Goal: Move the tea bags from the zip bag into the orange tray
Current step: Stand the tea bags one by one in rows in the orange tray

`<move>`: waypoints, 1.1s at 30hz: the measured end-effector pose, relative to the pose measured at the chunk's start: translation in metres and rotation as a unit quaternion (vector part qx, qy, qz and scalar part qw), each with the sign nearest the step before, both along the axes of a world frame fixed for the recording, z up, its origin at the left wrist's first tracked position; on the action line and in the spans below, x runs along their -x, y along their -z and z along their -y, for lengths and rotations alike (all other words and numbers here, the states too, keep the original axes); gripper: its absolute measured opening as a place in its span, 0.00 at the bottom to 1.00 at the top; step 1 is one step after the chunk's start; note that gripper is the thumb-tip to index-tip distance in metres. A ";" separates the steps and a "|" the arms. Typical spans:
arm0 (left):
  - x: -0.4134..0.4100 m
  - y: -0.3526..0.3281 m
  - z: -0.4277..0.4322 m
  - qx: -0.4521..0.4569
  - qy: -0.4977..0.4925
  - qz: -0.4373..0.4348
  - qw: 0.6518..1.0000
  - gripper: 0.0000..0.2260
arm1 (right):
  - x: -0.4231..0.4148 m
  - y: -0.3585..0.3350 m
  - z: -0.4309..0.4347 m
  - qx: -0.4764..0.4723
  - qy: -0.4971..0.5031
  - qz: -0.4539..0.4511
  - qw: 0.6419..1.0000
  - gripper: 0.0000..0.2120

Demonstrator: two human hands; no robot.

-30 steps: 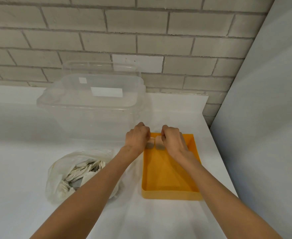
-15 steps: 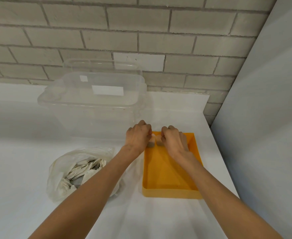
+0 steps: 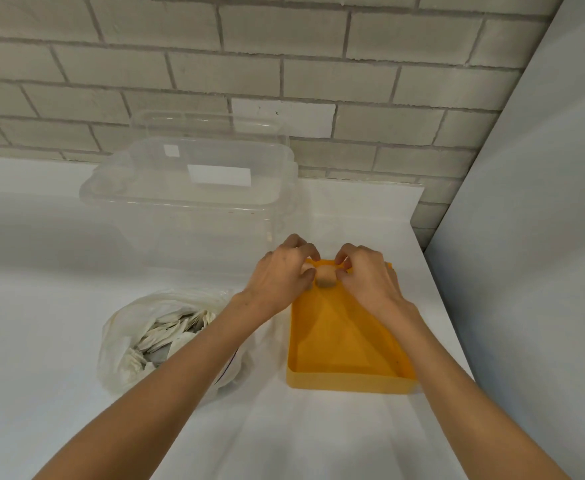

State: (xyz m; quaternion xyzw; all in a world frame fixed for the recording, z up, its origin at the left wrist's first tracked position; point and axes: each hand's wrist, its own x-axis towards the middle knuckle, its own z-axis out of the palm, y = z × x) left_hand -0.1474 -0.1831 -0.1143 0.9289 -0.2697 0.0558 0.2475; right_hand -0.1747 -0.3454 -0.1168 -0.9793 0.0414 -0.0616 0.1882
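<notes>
Your left hand and right hand both pinch one small pale paper tea bag over the far end of the flat orange plastic tray. Lay it flat in that corner, then let go gently. More wait in the clear plastic zip bag.

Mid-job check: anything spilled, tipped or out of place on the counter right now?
Nothing stands out. The zip bag lies slumped open on the counter, its tea bags all inside, none spilled. The orange tray sits flat, and the left hand and right hand pinch a tea bag over its far end.
</notes>
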 end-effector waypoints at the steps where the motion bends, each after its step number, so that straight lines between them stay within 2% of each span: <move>1: 0.004 -0.005 -0.004 0.017 0.012 -0.010 1.000 0.11 | 0.003 -0.006 0.001 -0.011 -0.004 0.004 1.000 0.08; 6: 0.023 -0.031 -0.036 0.091 0.030 -0.060 0.994 0.10 | 0.022 -0.033 -0.013 -0.084 -0.034 0.032 0.995 0.07; 11: 0.045 -0.048 -0.078 0.161 -0.012 -0.109 0.981 0.08 | 0.033 -0.042 -0.053 -0.141 -0.089 0.017 0.986 0.06; 18: 0.063 -0.045 -0.151 0.129 -0.076 -0.145 0.978 0.03 | 0.041 -0.044 -0.132 -0.185 -0.178 -0.007 0.966 0.06; 24: 0.062 -0.031 -0.199 0.070 -0.112 -0.171 0.976 0.05 | 0.035 -0.021 -0.187 -0.135 -0.236 -0.071 0.960 0.11; 29: 0.062 -0.020 -0.214 0.080 -0.113 -0.180 0.974 0.03 | 0.031 0.000 -0.202 -0.018 -0.215 -0.112 0.970 0.05; 33: 0.062 -0.016 -0.220 0.105 -0.101 -0.183 0.972 0.03 | 0.028 -0.002 -0.200 -0.040 -0.209 -0.131 0.968 0.03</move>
